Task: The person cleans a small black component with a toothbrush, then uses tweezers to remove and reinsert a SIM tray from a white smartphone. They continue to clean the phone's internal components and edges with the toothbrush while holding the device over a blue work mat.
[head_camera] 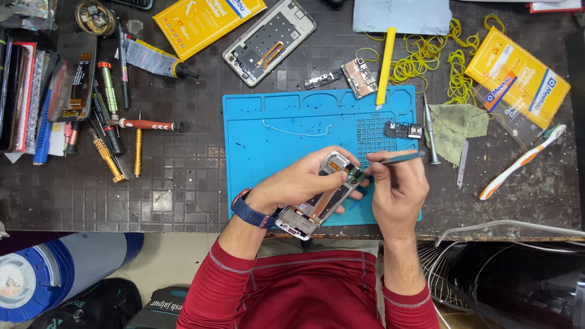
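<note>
Left hand (298, 183) clasps opened phone frame (320, 198) over blue mat (274, 152); right hand (399, 189) pinches tweezers (396, 158) at its top

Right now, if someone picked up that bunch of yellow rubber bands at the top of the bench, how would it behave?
The yellow rubber bands look thin and looped in a loose tangle, so they would probably droop limply and come up in clumps. They seem very light. Being floppy, they likely wouldn't roll, though some may snag the yellow pry stick lying across them.

The opened phone frame (320, 198) lay slanted in my left grip (298, 183) over the blue mat's near edge, silver-rimmed, an orange flex cable running along its bare inside. The thin blue-grey tool (396, 158) pointed at its upper end.
</note>
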